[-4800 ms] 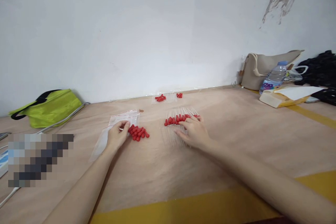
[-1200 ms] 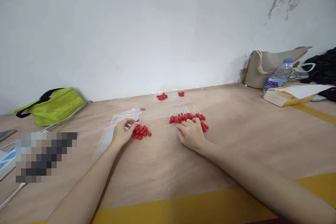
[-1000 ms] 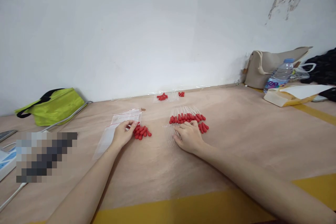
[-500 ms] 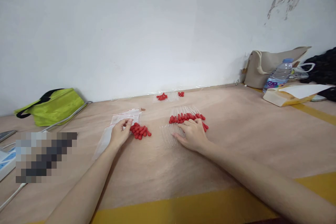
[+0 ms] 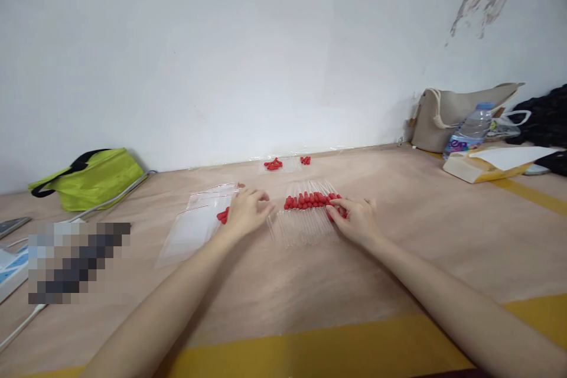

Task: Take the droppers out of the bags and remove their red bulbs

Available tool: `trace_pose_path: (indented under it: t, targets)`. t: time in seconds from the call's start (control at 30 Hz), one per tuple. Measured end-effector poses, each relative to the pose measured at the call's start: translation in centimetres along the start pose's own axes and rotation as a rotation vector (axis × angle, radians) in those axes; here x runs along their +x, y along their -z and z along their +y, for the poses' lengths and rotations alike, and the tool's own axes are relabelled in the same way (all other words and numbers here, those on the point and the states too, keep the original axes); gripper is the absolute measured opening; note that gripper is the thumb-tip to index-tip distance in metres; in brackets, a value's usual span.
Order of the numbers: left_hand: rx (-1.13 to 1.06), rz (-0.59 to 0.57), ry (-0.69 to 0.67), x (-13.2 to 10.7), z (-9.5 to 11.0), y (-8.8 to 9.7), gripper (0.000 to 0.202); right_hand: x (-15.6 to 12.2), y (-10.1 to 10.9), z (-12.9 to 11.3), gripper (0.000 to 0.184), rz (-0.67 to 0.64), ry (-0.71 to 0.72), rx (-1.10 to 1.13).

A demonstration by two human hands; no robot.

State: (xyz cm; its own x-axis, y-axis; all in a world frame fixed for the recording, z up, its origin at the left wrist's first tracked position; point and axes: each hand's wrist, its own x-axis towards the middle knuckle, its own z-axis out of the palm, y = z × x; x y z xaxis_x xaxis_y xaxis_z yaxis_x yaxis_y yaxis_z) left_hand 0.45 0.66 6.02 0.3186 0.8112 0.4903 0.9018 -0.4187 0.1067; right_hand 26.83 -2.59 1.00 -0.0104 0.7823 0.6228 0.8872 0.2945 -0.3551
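My left hand (image 5: 250, 211) hovers over the left pile of red rubber bulbs (image 5: 222, 215), hiding most of it. Its thumb and curled fingers are a little apart, with nothing visible between them. My right hand (image 5: 357, 220) is at the right end of a row of red bulbs (image 5: 305, 201), thumb and finger closed on one red bulb. Thin clear tubes (image 5: 319, 186) extend behind this row. More clear tubes (image 5: 301, 227) lie side by side in front of it. Flat clear zip bags (image 5: 183, 236) lie left of my left hand.
Near the wall lie small bags with red bulbs (image 5: 273, 163). At the left are a lime-green pouch (image 5: 100, 180), a power strip (image 5: 13, 271) and cables. A beige bag (image 5: 436, 121), a water bottle (image 5: 469, 130) and a tissue pack (image 5: 482, 165) stand at the right.
My left hand has moved right from beside the bulb pile to over it. The right hand has shifted right, uncovering more of the front tubes and the bulb row.
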Motion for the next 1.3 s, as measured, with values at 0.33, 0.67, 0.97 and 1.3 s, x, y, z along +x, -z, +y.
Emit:
trace_pose_path:
  t: [0.33, 0.67, 0.97, 1.3]
  targets:
    - [-0.096, -0.19, 0.128, 4.1, 2.9, -4.6, 0.03, -0.7, 0.2, 0.2, 0.021, 0.018, 0.04, 0.002]
    - [-0.191, 0.013, -0.029, -2.7, 2.4, -1.1, 0.018, -1.3, 0.0, -0.7, 0.037, 0.135, 0.265, 0.149]
    - [-0.151, 0.162, -0.337, -7.6, 1.9, -1.1, 0.009, -2.4, -0.3, -3.6, 0.029, -0.019, 0.627, 0.095]
    - [-0.152, 0.068, -0.336, -7.1, 2.2, -1.3, 0.019, -2.7, -0.9, -4.0, 0.021, -0.08, 0.63, 0.073]
